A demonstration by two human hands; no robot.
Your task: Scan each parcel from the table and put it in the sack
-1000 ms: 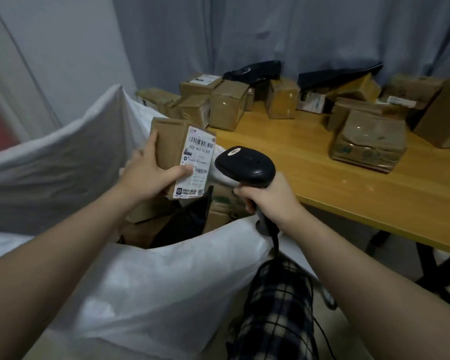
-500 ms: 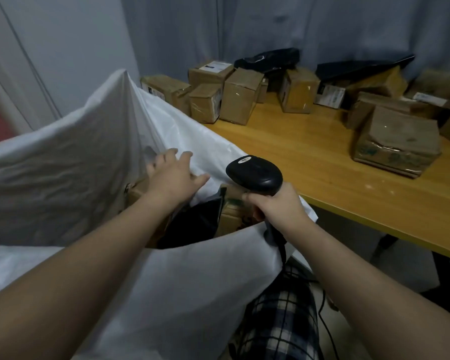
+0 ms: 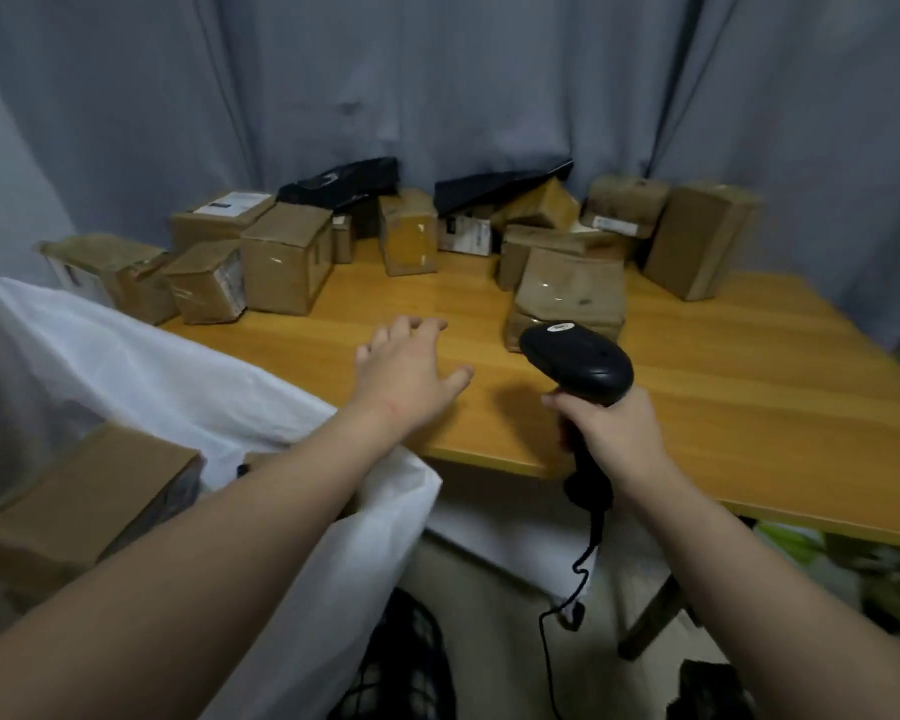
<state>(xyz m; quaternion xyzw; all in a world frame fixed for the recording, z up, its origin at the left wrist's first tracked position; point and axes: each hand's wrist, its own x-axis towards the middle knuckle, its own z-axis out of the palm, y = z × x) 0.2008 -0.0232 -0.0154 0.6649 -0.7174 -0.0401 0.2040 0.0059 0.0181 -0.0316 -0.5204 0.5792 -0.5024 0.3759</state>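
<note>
1. The brown cardboard parcels point(image 3: 288, 257) wrapped in clear tape stand in a group along the far side of the wooden surface point(image 3: 723, 387), in the upper middle of the frame.
2. The white plastic sack point(image 3: 141, 366) is at the lower left, beside the surface edge, with one brown box point(image 3: 81, 504) inside.
3. The left hand point(image 3: 409, 374) is empty, with fingers spread above the bare wood.
4. The right hand point(image 3: 611, 433) is closed around the handle of the black corded barcode scanner point(image 3: 578, 362), near the closest parcel.
</note>
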